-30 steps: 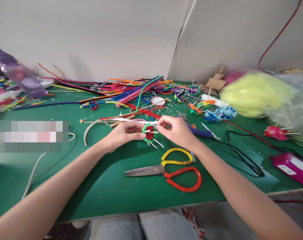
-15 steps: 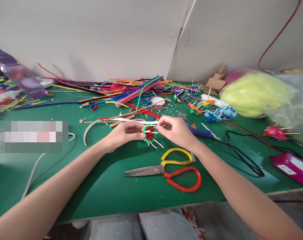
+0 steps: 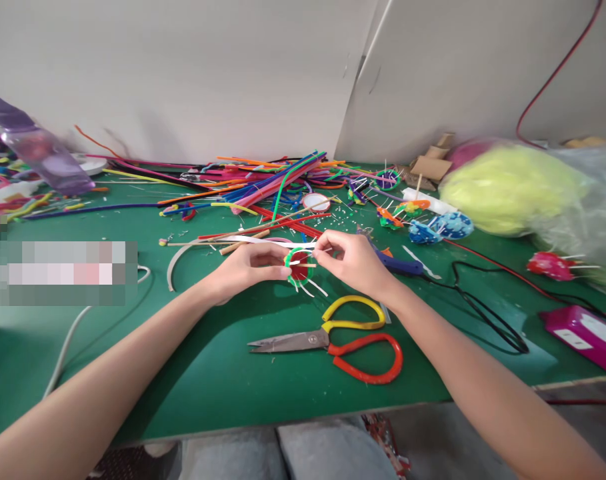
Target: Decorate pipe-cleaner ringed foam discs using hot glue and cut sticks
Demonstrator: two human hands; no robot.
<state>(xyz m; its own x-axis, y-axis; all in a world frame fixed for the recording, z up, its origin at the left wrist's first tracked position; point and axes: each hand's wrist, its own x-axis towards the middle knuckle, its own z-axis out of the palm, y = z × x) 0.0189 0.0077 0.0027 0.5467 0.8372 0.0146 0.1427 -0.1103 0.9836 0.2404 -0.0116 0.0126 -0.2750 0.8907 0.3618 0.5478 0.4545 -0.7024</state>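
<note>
My left hand [image 3: 250,270] grips a small round craft piece [image 3: 299,268] by its left side, between thumb and fingers. The piece has a fuzzy green rim, a red middle, a short wooden stick across it and thin white strips poking out. At its right edge, my right hand [image 3: 345,260] has its fingers closed in a pinch by a white strip; whether it holds that strip's end is too small to tell. Below both hands lie scissors [image 3: 313,341] with one yellow and one red handle, blades pointing left.
Colourful pipe cleaners [image 3: 277,183] are heaped at the back. A purple bottle [image 3: 43,150] stands tilted-looking at left. Finished-looking fuzzy pieces [image 3: 440,228], a blue glue gun [image 3: 400,263] with a black cord, a magenta box [image 3: 585,337] and a plastic bag [image 3: 517,190] occupy the right side.
</note>
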